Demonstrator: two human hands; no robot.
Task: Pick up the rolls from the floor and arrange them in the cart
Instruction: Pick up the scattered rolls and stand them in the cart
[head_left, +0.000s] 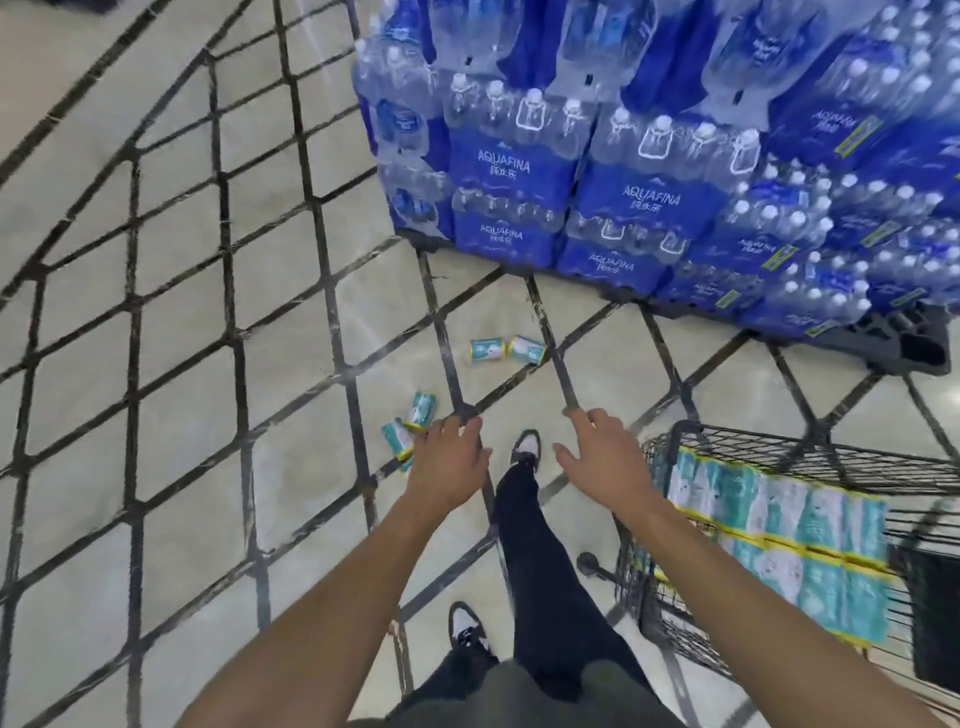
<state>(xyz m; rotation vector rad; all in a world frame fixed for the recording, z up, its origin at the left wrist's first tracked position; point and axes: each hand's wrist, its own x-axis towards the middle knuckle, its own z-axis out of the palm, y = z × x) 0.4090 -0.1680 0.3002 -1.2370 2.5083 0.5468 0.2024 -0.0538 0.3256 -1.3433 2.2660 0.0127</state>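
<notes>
Glossy pale tiled floor (156, 270) with dark grout; palleted water-bottle packs (649, 171) behind.

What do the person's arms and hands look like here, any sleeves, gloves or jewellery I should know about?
Both arms are bare along all that shows, with no sleeve in view. The left hand and right hand wear no gloves, and no ring, watch or wristband is visible. Lower down, the person wears dark trousers and black-and-white sneakers.
</notes>
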